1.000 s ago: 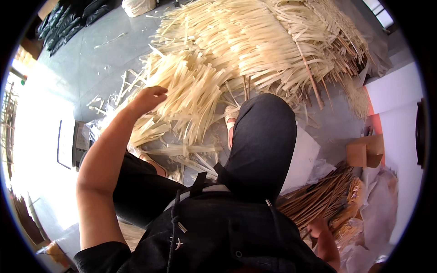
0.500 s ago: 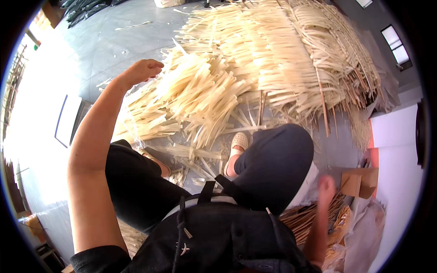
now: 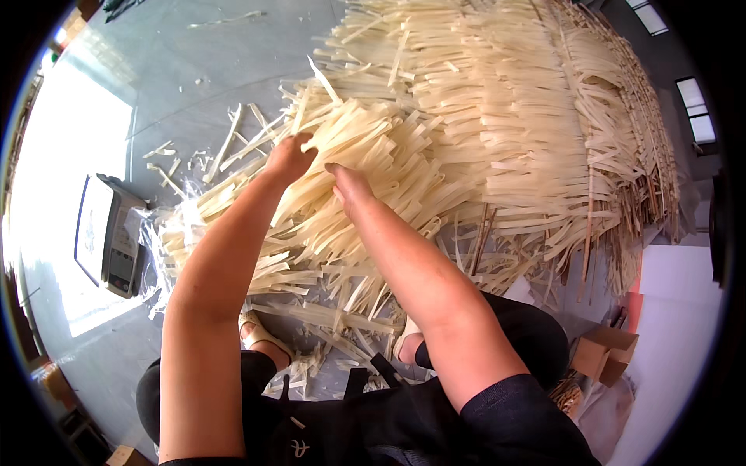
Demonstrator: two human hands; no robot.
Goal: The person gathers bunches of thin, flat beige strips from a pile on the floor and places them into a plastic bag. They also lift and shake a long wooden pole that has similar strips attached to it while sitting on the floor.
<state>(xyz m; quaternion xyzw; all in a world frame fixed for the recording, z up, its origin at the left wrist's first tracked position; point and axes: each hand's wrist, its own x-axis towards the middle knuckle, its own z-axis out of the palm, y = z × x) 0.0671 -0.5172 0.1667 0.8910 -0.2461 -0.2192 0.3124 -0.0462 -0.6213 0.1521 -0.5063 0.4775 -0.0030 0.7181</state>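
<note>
A loose heap of pale cream, flat ribbon-like strips point(image 3: 381, 147) lies on the floor in front of me. My left hand point(image 3: 291, 158) is over the heap's left part, fingers loosely curved and apart, with nothing visibly gripped. Close by on its right, my right hand point(image 3: 350, 186) reaches in over the same strips. Its fingertips point toward the left hand and stand a little apart, holding nothing that I can see. Whether either hand touches the strips is hard to tell.
Large layered rows of similar strips point(image 3: 513, 101) with thin brown sticks point(image 3: 590, 210) spread at the right. A digital scale point(image 3: 113, 237) stands at the left beside clear plastic point(image 3: 155, 241). Scraps lie around my sandals point(image 3: 260, 334). A cardboard box point(image 3: 604, 353) is at the lower right.
My right hand has come from low on the right up to the heap. My left hand has moved right and down onto it. The view has shifted, with the scale now fully showing.
</note>
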